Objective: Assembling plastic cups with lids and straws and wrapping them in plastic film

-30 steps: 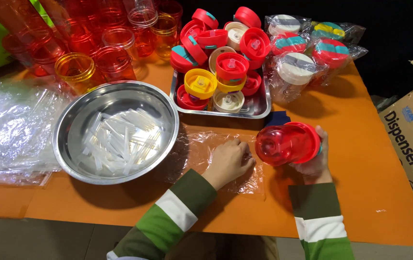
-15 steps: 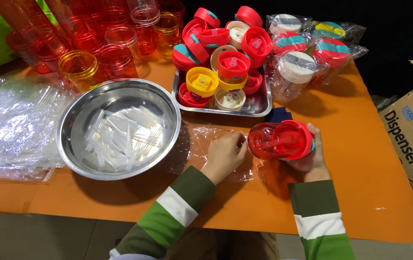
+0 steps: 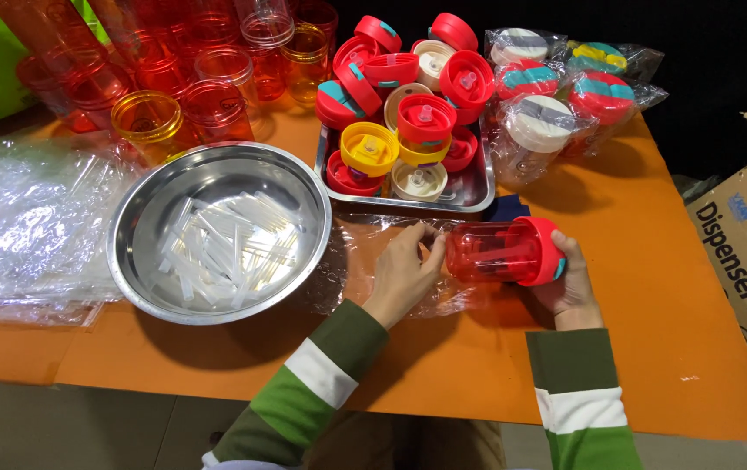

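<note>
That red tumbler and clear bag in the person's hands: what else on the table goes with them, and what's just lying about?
In hand:
red tumbler, held on its side by the right hand
clear bag under the left hand

Lying about:
steel bowl of clear straws
tray of lids
empty cups
bagged tumblers
cardboard box

A bowl (image 3: 219,231) was set near the tabletop's (image 3: 652,287) front edge, with sticks (image 3: 217,252) lying in it. A tray (image 3: 469,187) of lids (image 3: 369,148) was placed behind and to its right. Cups (image 3: 217,96) were grouped at the back left corner, and wrapped cups (image 3: 534,130) right of the tray.
</note>
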